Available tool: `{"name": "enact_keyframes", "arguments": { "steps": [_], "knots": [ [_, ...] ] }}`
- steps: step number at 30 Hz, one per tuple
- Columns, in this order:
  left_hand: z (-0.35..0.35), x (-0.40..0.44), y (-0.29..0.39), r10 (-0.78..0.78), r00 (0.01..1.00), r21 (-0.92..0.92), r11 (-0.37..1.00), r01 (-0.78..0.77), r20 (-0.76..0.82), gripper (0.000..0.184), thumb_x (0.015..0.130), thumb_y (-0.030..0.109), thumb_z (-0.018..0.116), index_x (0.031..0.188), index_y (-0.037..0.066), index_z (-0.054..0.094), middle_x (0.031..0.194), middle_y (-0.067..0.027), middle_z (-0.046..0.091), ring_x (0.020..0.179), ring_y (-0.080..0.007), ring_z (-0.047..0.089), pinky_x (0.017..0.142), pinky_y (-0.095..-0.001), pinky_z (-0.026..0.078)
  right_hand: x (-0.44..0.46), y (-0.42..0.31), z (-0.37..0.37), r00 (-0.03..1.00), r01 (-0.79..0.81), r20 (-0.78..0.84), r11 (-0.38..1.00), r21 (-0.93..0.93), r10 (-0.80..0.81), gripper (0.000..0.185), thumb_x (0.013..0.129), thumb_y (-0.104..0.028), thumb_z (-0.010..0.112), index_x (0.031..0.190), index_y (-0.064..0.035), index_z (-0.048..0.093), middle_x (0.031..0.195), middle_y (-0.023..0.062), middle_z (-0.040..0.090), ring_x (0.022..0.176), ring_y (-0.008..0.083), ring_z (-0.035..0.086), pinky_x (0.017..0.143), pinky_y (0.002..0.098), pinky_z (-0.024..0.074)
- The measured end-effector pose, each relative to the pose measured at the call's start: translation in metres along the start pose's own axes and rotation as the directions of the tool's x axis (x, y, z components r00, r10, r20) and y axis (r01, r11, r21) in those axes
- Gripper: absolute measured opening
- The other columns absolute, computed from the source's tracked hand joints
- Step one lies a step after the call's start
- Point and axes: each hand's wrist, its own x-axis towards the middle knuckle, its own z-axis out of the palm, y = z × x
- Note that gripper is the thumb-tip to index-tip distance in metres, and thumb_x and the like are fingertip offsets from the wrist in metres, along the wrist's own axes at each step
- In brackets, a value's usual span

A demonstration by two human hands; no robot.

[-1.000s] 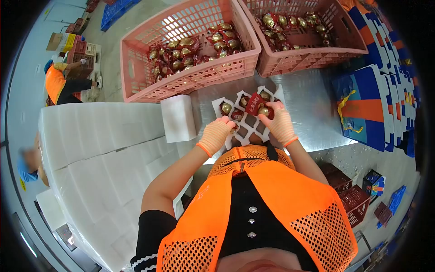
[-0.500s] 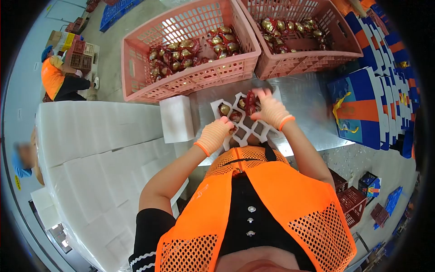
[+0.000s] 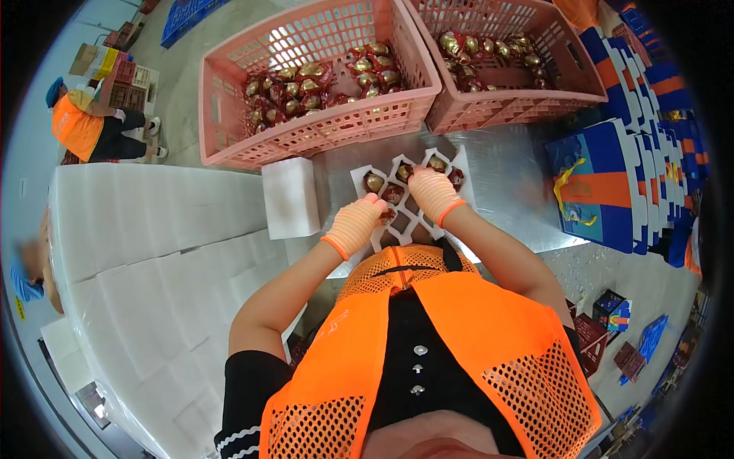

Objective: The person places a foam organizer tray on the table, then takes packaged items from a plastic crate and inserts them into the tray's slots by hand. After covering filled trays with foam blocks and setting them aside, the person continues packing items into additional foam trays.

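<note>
In the head view, I see both my hands in striped gloves over a white divider tray [image 3: 418, 222], which is on the shiny metal surface [image 3: 508, 172], directly in front of the orange vest [image 3: 489, 321]. The wrapped pieces [image 3: 373, 182], gold and dark red, sit in several cells of this tray, mostly in its farther part.

My left hand [image 3: 352, 227] is at the left side of the tray. Its grip has the fingers bent and near each other, at a piece which is partly hidden; I cannot tell if they pinch it. My right hand [image 3: 436, 195] reaches over the middle of the tray, with its fingertips beside a wrapped piece in the far part. The fingers of this grip point downward, but the glove covers what is below, so I cannot say whether the grip is closed on something.

Behind the tray stand a left crate [image 3: 321, 122] and a right crate [image 3: 520, 103], both pink and both with more wrapped pieces inside. To the left of the tray, a white block [image 3: 290, 199] stands near a big stack of white blocks [image 3: 153, 229]. At the right are blue and orange boxes [image 3: 600, 187]. At the upper left, a co-worker [image 3: 80, 126] wears an orange vest and a blue cap.
</note>
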Motion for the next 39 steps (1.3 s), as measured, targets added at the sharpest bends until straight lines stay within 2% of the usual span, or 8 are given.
{"name": "enact_keyframes", "arguments": {
  "steps": [12,15,20,24,27,37,38,39],
  "knots": [
    [-0.008,-0.004,0.001,0.003,1.000,-0.032,0.999,-0.002,0.025,0.019,0.088,0.018,0.069,0.105,0.014,0.062,0.105,-0.0117,0.058,0.096,-0.0350,0.064,0.079,-0.0471,0.053,-0.001,0.028,-0.029,0.963,-0.126,0.260,0.972,0.201,0.071,0.017,0.082,-0.013,0.070,0.092,-0.0009,0.076,0.107,0.0211,0.071,0.099,0.0346,0.071,0.085,0.0419,0.0582],
    [-0.001,-0.001,-0.007,0.022,0.999,-0.020,1.000,-0.022,0.025,0.020,0.088,0.018,0.069,0.106,0.013,0.062,0.105,-0.0122,0.058,0.096,-0.0354,0.064,0.079,-0.0473,0.053,-0.007,0.014,-0.027,0.977,-0.138,0.156,0.989,-0.046,0.143,0.015,0.080,-0.011,0.072,0.091,-0.0021,0.076,0.101,0.0194,0.073,0.096,0.0324,0.072,0.082,0.0413,0.0585],
    [0.003,-0.002,-0.004,0.004,1.000,0.003,1.000,-0.004,0.015,0.018,0.089,0.019,0.069,0.105,0.013,0.063,0.107,-0.0119,0.059,0.097,-0.0352,0.064,0.080,-0.0468,0.053,0.008,0.011,-0.003,0.959,-0.013,0.278,0.992,-0.126,0.048,0.018,0.080,-0.012,0.072,0.094,-0.0010,0.075,0.108,0.0180,0.070,0.101,0.0305,0.071,0.080,0.0421,0.0583],
    [-0.002,-0.002,-0.015,0.059,0.998,-0.081,0.995,-0.059,-0.004,0.016,0.090,0.020,0.067,0.102,0.011,0.061,0.106,-0.0132,0.060,0.097,-0.0355,0.065,0.080,-0.0470,0.053,-0.019,0.034,-0.012,0.989,-0.080,0.137,0.979,0.189,0.054,0.016,0.085,-0.016,0.067,0.098,-0.0090,0.073,0.106,0.0151,0.066,0.099,0.0358,0.067,0.083,0.0448,0.0560],
    [-0.013,-0.003,-0.006,0.014,0.999,-0.003,1.000,-0.014,0.038,0.015,0.091,0.020,0.066,0.101,0.010,0.061,0.104,-0.0130,0.062,0.096,-0.0347,0.065,0.080,-0.0466,0.054,-0.035,0.032,-0.014,0.978,-0.085,-0.149,0.936,0.343,0.143,0.016,0.088,-0.019,0.065,0.101,-0.0143,0.072,0.108,0.0137,0.065,0.099,0.0358,0.066,0.084,0.0445,0.0550],
    [0.013,0.024,0.022,0.062,0.982,0.241,0.965,-0.104,0.179,0.025,0.082,0.007,0.069,0.106,0.003,0.063,0.107,-0.0172,0.061,0.094,-0.0378,0.067,0.075,-0.0462,0.058,-0.046,-0.013,0.024,0.998,-0.059,0.001,0.863,0.502,0.068,0.018,0.091,-0.026,0.061,0.102,-0.0180,0.074,0.102,0.0059,0.066,0.101,0.0305,0.064,0.085,0.0446,0.0543],
    [0.038,0.033,0.025,-0.115,0.981,0.114,0.989,0.098,0.157,0.024,0.079,0.002,0.068,0.102,-0.001,0.065,0.106,-0.0206,0.061,0.094,-0.0394,0.068,0.073,-0.0476,0.058,-0.044,-0.013,0.031,0.998,-0.062,0.003,0.865,0.498,0.070,0.018,0.091,-0.026,0.061,0.100,-0.0172,0.074,0.102,0.0063,0.066,0.102,0.0307,0.064,0.085,0.0447,0.0543],
    [0.032,0.031,0.028,-0.099,0.980,0.154,0.986,0.072,0.175,0.023,0.079,0.002,0.068,0.102,-0.001,0.066,0.107,-0.0212,0.061,0.094,-0.0395,0.068,0.073,-0.0478,0.058,-0.040,-0.014,0.028,0.997,-0.065,-0.003,0.869,0.491,0.077,0.018,0.091,-0.026,0.061,0.099,-0.0164,0.074,0.102,0.0067,0.066,0.102,0.0308,0.064,0.085,0.0447,0.0543]
  ]
}}
